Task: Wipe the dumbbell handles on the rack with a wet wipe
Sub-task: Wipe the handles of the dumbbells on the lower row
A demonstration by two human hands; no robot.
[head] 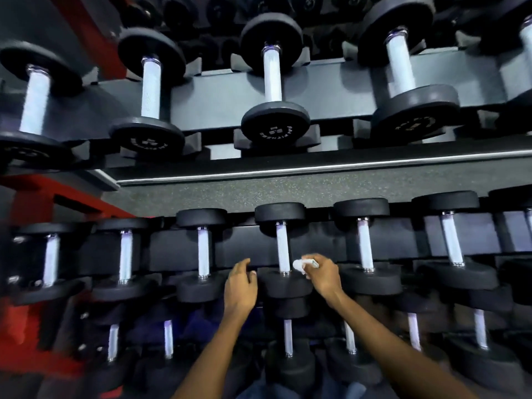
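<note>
White crumpled wet wipe [299, 265] is pinched in the right hand [322, 276] beside a knurled silver dumbbell handle [282, 247] on the rack's middle shelf [316, 249]; the left hand [240, 283] hovers loosely curled, holding nothing.

A tiered dark rack [259, 93] with red uprights carries rows of black dumbbells [275, 82], each resting in cradles, handles pointing front to back.

Speckled grey rubber floor [288, 191] beneath, red frame upright [86, 21] at left
</note>
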